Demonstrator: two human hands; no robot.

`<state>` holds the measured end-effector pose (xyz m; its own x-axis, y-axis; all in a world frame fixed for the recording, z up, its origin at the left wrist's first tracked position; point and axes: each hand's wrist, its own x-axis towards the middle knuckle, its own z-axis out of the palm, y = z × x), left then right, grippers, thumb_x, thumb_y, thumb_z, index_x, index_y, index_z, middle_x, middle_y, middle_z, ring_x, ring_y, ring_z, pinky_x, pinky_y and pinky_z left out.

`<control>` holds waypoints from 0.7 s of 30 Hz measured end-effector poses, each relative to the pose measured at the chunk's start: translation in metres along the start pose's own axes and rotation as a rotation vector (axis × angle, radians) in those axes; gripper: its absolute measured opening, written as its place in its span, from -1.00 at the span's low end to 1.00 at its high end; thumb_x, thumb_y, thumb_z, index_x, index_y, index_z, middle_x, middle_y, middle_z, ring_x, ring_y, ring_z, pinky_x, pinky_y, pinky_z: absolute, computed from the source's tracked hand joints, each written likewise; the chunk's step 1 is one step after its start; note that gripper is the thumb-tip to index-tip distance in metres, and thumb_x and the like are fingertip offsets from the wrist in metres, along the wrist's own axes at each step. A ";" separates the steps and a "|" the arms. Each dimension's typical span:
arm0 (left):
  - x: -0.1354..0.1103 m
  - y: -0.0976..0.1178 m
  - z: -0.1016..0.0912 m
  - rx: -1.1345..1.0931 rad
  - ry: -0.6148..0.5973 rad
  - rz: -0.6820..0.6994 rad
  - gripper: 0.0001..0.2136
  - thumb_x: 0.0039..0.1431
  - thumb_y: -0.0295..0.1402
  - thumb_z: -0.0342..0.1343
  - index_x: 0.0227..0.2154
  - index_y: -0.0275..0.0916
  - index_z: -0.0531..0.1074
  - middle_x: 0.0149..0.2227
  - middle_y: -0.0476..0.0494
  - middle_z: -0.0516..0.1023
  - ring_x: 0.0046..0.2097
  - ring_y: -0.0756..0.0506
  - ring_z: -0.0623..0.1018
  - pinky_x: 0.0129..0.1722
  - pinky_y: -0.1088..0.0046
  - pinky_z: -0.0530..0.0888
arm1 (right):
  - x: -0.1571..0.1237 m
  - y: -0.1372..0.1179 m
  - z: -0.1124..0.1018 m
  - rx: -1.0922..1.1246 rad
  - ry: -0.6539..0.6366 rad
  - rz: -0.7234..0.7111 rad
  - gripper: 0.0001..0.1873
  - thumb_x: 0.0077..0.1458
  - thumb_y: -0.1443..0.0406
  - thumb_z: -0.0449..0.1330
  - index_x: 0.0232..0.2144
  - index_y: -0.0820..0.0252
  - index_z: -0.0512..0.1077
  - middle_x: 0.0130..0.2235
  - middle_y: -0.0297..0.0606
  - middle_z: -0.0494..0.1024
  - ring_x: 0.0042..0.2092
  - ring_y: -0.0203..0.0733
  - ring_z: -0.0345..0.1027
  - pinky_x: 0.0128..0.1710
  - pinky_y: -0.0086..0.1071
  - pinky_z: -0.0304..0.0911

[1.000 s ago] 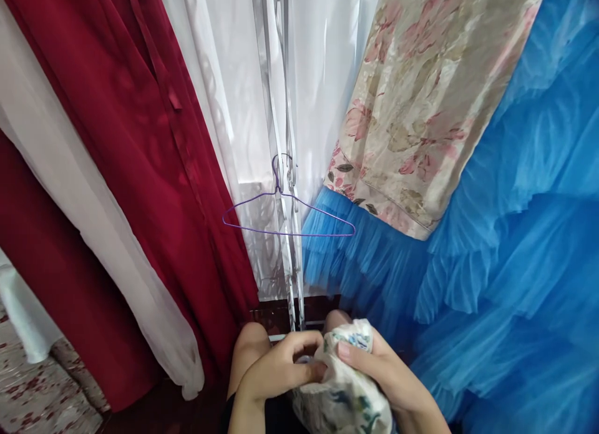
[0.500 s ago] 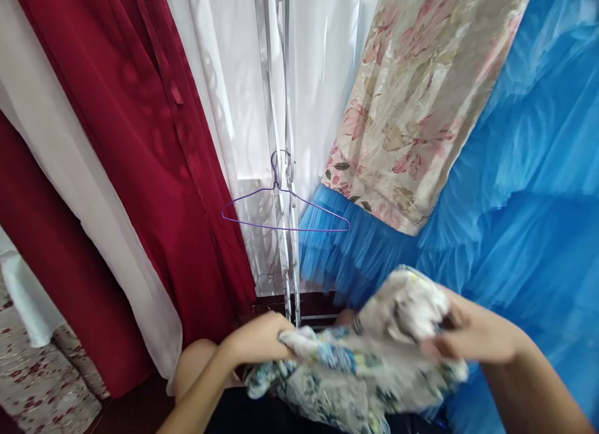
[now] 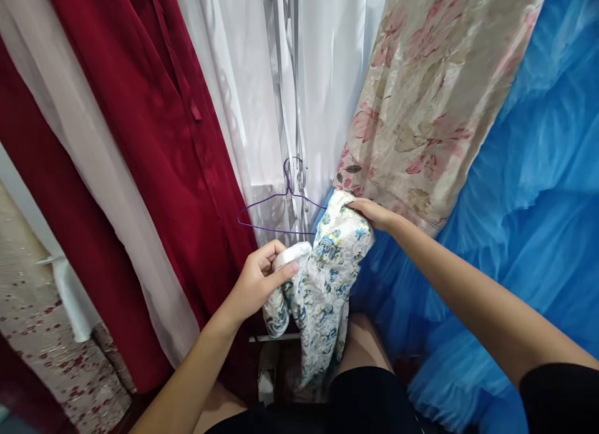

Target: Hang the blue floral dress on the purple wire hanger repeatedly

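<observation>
A white garment with a blue and yellow floral print [image 3: 322,284] hangs between my hands, its lower part dropping toward my lap. My left hand [image 3: 262,275] pinches a white edge of it between thumb and fingers. On the other side, my right hand [image 3: 372,214] is closed on the garment's upper right part, with some fingers hidden inside or behind the cloth. Just behind the garment hangs a thin purple wire hanger [image 3: 266,226]. The right end of the hanger is covered by the cloth.
White ribbons [image 3: 292,97] hang down at the hanger. Dark red fabric [image 3: 140,140] and white fabric [image 3: 243,65] hang at left and centre. On the right are a beige floral cloth [image 3: 430,97] and a ruffled blue tulle dress [image 3: 524,234]. A shoe [image 3: 267,374] lies below.
Both hands have risen toward the hanger with the garment. It was bunched low and blurred; now it hangs down lengthwise. My right hand has moved left and up.
</observation>
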<state>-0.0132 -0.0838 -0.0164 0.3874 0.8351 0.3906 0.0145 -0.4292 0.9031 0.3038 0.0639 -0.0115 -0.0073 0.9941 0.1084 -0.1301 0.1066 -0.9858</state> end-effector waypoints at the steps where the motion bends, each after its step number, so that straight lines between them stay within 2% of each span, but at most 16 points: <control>1: 0.002 0.002 -0.002 -0.013 0.028 0.011 -0.69 0.10 -0.18 0.32 -0.41 -0.22 0.31 -0.51 0.06 0.31 -0.49 0.04 0.28 -0.50 0.57 0.20 | 0.002 0.001 0.009 -0.009 -0.048 0.041 -0.87 -0.07 0.38 0.42 -0.45 0.34 0.54 -0.52 -0.19 0.60 -0.51 -0.18 0.45 -0.57 -0.43 0.28; 4: 0.006 -0.003 -0.022 0.071 0.091 0.037 -0.69 0.09 -0.19 0.32 -0.43 -0.21 0.30 -0.53 0.09 0.31 -0.51 0.05 0.25 -0.50 0.56 0.18 | 0.002 0.002 0.026 -0.027 -0.179 0.127 -0.79 -0.09 0.33 0.45 -0.45 0.39 0.55 -0.51 -0.09 0.61 -0.53 -0.11 0.47 -0.61 -0.38 0.30; 6: 0.007 -0.017 -0.046 0.260 0.088 0.046 -0.73 0.11 -0.19 0.30 -0.42 -0.22 0.34 -0.50 0.07 0.36 -0.48 0.03 0.29 -0.47 0.55 0.19 | -0.001 0.000 0.026 -0.035 -0.227 0.145 -0.75 -0.10 0.31 0.47 -0.43 0.43 0.55 -0.51 -0.06 0.62 -0.55 -0.12 0.46 -0.63 -0.40 0.28; 9: 0.007 -0.052 -0.092 0.570 -0.078 -0.003 -0.80 0.15 -0.20 0.26 -0.43 -0.22 0.47 -0.46 0.02 0.46 -0.41 -0.03 0.37 -0.38 0.51 0.23 | -0.003 -0.008 0.014 -0.046 -0.269 0.161 -0.69 -0.12 0.26 0.49 -0.46 0.45 0.55 -0.56 -0.10 0.59 -0.61 -0.20 0.41 -0.68 -0.45 0.21; 11: 0.008 -0.078 -0.122 0.644 -0.165 -0.043 -0.79 0.12 -0.19 0.26 -0.51 -0.20 0.52 -0.50 -0.02 0.48 -0.39 -0.08 0.38 -0.29 0.46 0.26 | -0.004 -0.015 0.007 -0.057 -0.295 0.188 -0.68 -0.14 0.24 0.50 -0.48 0.44 0.54 -0.58 -0.14 0.58 -0.63 -0.23 0.39 -0.69 -0.47 0.18; 14: 0.015 -0.102 -0.159 0.749 -0.069 -0.030 -0.89 0.04 -0.24 0.30 -0.45 -0.13 0.59 -0.42 -0.09 0.56 -0.26 -0.18 0.45 -0.09 0.38 0.28 | -0.010 -0.023 0.005 -0.065 -0.294 0.219 -0.71 -0.16 0.29 0.51 -0.49 0.41 0.54 -0.59 -0.20 0.57 -0.64 -0.28 0.36 -0.68 -0.49 0.16; 16: 0.024 -0.101 -0.174 0.831 0.076 0.007 -0.91 0.05 -0.28 0.26 -0.37 -0.12 0.59 -0.30 -0.13 0.60 -0.18 -0.22 0.47 -0.02 0.32 0.27 | -0.017 -0.023 0.012 -0.008 -0.172 0.104 -0.75 -0.14 0.30 0.50 -0.48 0.36 0.53 -0.59 -0.27 0.56 -0.61 -0.30 0.36 -0.65 -0.50 0.17; 19: 0.046 -0.083 -0.179 0.924 0.277 0.109 -0.86 0.16 -0.35 0.11 -0.25 -0.16 0.52 -0.15 -0.17 0.58 -0.11 -0.23 0.47 0.00 0.28 0.29 | -0.028 -0.018 0.025 0.071 0.075 -0.171 -0.72 -0.04 0.19 0.45 -0.45 0.29 0.52 -0.60 -0.35 0.52 -0.57 -0.31 0.38 -0.60 -0.50 0.20; 21: 0.064 -0.067 -0.171 0.890 0.352 0.177 -0.82 0.22 -0.40 -0.01 -0.18 -0.18 0.45 -0.13 -0.17 0.55 -0.09 -0.20 0.48 -0.02 0.29 0.32 | -0.033 -0.013 0.031 0.033 0.103 -0.224 -0.67 -0.02 0.11 0.44 -0.44 0.27 0.52 -0.60 -0.35 0.51 -0.55 -0.29 0.39 -0.59 -0.47 0.21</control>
<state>-0.1473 0.0577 -0.0214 0.1554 0.7264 0.6694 0.7300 -0.5410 0.4176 0.2753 0.0288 0.0018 0.1262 0.9427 0.3087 -0.1493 0.3257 -0.9336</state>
